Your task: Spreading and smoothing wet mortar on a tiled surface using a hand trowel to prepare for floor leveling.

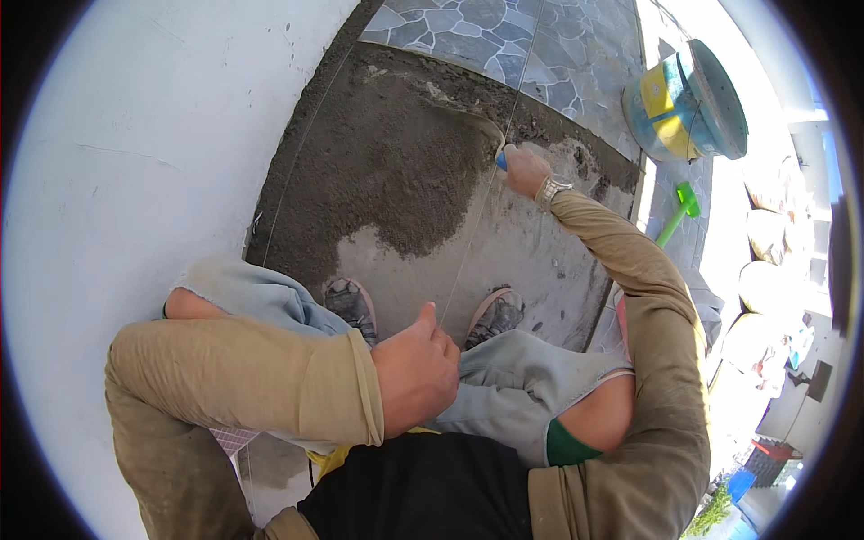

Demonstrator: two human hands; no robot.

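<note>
My right hand (526, 171), a watch at its wrist, is closed round the blue handle of a trowel (490, 132). The trowel's blade, partly smeared with mortar, rests at the far right part of a dark wet mortar bed (387, 144). Close to my knees is my left hand (418, 373), its fingers curled in and its thumb sticking up; nothing shows in it, though its palm is hidden. A thin taut string (466, 256) runs from between my shoes past the trowel toward the far paving.
A white wall (162, 135) rises on the left. Grey stone-patterned tiles (468, 31) lie beyond the mortar. At the right are a teal and yellow bucket (661, 108), a green-headed tool (681, 209) and several pale sacks (765, 238). My shoes (351, 304) stand on bare concrete (432, 279).
</note>
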